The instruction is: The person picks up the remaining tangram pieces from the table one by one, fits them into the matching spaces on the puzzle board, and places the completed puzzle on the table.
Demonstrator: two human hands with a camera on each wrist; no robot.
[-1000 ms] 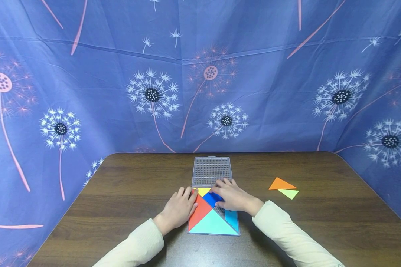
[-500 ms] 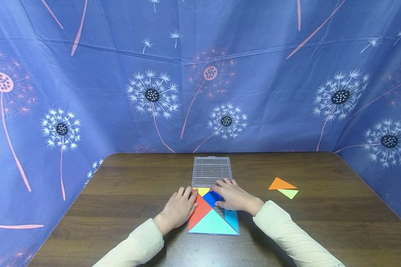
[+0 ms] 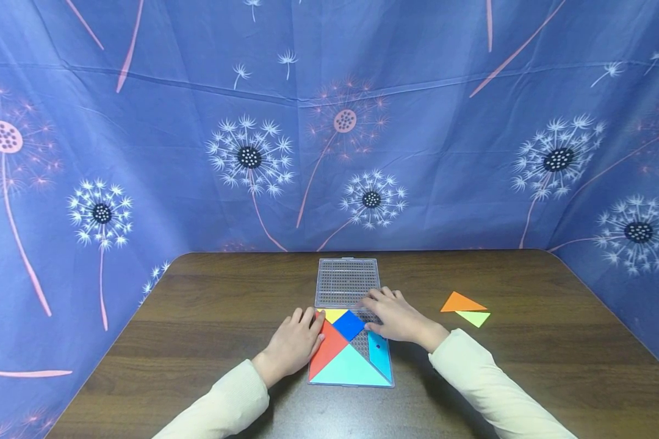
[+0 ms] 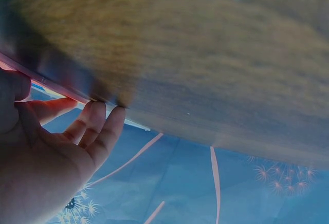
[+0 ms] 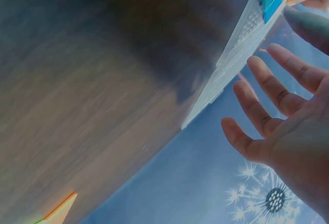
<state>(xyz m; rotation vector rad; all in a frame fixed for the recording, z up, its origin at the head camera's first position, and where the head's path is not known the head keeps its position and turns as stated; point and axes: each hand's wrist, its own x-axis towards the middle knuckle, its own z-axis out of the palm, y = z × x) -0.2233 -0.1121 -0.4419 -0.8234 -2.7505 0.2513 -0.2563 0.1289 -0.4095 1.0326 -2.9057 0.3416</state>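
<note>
Fingers of the left hand are laid relaxed against the left edge of the clear tray, touching the red triangle. The right hand is held released, fingers spread, above the tray's upper right corner beside the blue square; nothing is grasped. An orange triangle and a green triangle are seen lying well apart on the table.

Two bare hands w/ forearms in long cream sleeves. Left hand: no rings, watch or glove; short plain nails, no polish seen. Right hand: same, bare, no jewellery. Left sleeve: pale cream/beige fabric, smooth, loose fit, plain cuff at the wrist, soft folds toward the elbow. Right sleeve: matching cream, plain cuff, no print, buttons or logo visible. Nothing else of the person in view.
</note>
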